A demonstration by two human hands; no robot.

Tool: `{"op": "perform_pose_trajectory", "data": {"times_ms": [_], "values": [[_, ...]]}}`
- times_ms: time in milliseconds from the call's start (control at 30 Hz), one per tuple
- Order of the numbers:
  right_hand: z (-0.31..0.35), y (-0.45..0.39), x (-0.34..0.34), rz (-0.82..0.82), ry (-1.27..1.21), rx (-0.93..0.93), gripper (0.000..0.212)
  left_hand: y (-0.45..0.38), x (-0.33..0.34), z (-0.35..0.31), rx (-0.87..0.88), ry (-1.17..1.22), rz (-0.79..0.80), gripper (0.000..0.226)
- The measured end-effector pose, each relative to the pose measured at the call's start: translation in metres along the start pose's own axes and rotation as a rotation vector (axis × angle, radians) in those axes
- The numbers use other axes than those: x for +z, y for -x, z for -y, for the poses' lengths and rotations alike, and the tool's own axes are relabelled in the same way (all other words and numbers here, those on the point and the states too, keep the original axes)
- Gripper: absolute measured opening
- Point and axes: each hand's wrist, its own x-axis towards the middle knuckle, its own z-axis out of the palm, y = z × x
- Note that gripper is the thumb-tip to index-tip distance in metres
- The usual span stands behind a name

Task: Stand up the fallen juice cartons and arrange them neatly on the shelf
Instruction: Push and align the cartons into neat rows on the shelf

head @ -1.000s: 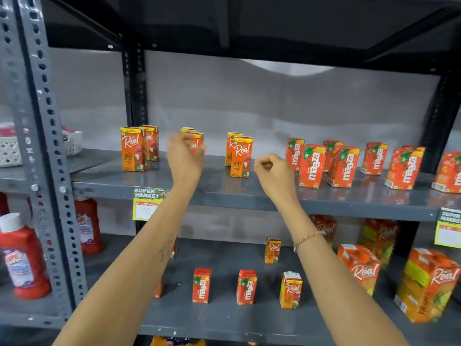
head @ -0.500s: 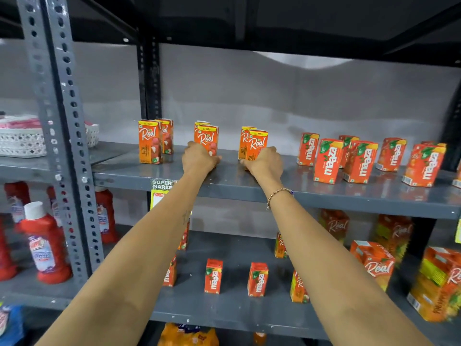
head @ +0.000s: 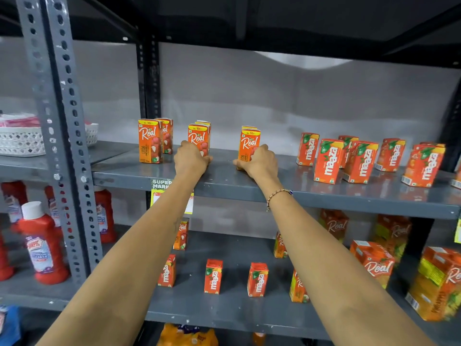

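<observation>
Small orange Real juice cartons stand upright in three pairs on the grey middle shelf (head: 249,186). The leftmost pair (head: 150,141) stands free. My left hand (head: 190,162) grips the base of the middle front carton (head: 198,137). My right hand (head: 259,162) grips the base of the right front carton (head: 250,143). A second carton stands right behind each held one. To the right, several red Maaza cartons (head: 328,161) stand upright on the same shelf.
A grey perforated upright (head: 62,136) stands at the left, with a white basket (head: 22,142) beyond it. The lower shelf (head: 224,310) carries small Maaza cartons (head: 213,277), larger Real cartons (head: 374,263) and red bottles (head: 41,243). A price tag (head: 161,188) hangs on the shelf edge.
Both hands have come down from above the shelf to the bases of the two front Real cartons and closed on them. The two held cartons now stand further apart.
</observation>
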Motion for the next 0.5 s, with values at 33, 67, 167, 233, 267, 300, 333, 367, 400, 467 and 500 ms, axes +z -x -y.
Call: {"op": "perform_pose_trajectory", "data": {"times_ms": [33,67,167,233,267,300,333,367,400,467,500], "values": [[0.0003,0.0,0.0003,0.007,0.002,-0.013,0.078,0.0003,-0.0003,0.0006,-0.001,0.003,0.001,0.07],[0.0006,0.0001,0.0008,0.012,0.004,-0.023,0.079,0.0005,-0.0007,0.0014,-0.001,0.007,0.004,0.071],[-0.0004,0.0005,0.0023,0.01,-0.004,-0.025,0.079,0.0005,-0.0005,0.002,0.002,0.024,0.02,0.072],[-0.001,0.001,0.0025,-0.003,-0.015,-0.019,0.078,0.0007,-0.0003,0.0012,0.0,0.031,0.035,0.073],[-0.0009,0.0015,0.0023,-0.007,-0.018,-0.018,0.078,0.0005,-0.0002,0.0007,-0.005,0.03,0.043,0.073],[-0.0007,0.0018,0.0018,-0.01,-0.019,-0.016,0.077,0.0002,-0.0004,0.0001,-0.006,0.025,0.049,0.074],[-0.0005,0.002,0.0013,-0.011,-0.017,-0.014,0.077,-0.0001,-0.0006,-0.0004,-0.006,0.019,0.054,0.075],[-0.0004,0.0022,0.0014,-0.01,-0.014,-0.012,0.077,-0.0001,-0.0007,-0.0004,-0.005,0.015,0.055,0.075],[-0.0006,0.0028,0.0011,-0.012,-0.012,-0.011,0.076,0.0,-0.0007,-0.0009,-0.003,0.015,0.057,0.076],[0.0,0.0032,0.0015,-0.012,-0.01,-0.017,0.076,-0.0008,-0.0014,-0.0011,-0.006,0.02,0.061,0.077],[0.0005,0.0029,0.0018,-0.012,-0.01,-0.02,0.077,-0.0013,-0.0018,-0.0013,-0.007,0.02,0.062,0.077]]}}
